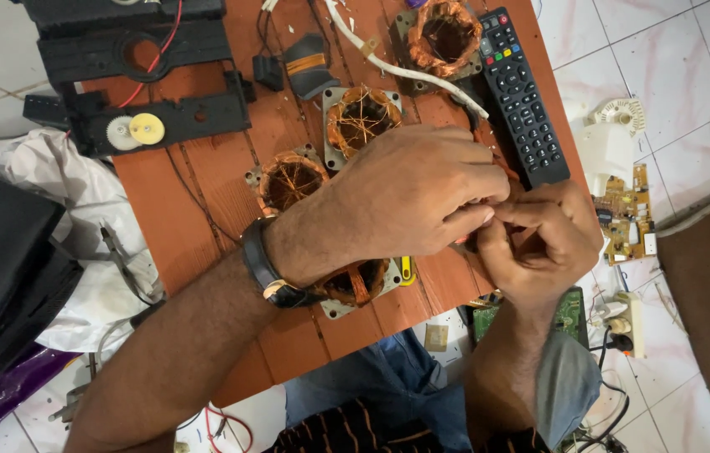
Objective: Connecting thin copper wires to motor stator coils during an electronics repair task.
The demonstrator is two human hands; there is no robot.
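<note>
My left hand (pixel 409 193) and my right hand (pixel 539 243) meet over the right side of a small reddish-brown wooden table (pixel 204 193). Their fingertips pinch together on something small and thin that the fingers mostly hide. A black watch sits on my left wrist. Under my left forearm lies a motor stator with copper windings (pixel 363 285). Three more copper-wound stators stand behind my hands: one (pixel 290 179), another (pixel 361 117), and one at the far edge (pixel 444 35).
A black remote control (pixel 521 92) lies right of the stators, a white cable (pixel 409 71) beside it. Black plastic parts with white and yellow gears (pixel 137 130) sit at far left. A circuit board (pixel 626 214) and white plastic piece lie on the tiled floor.
</note>
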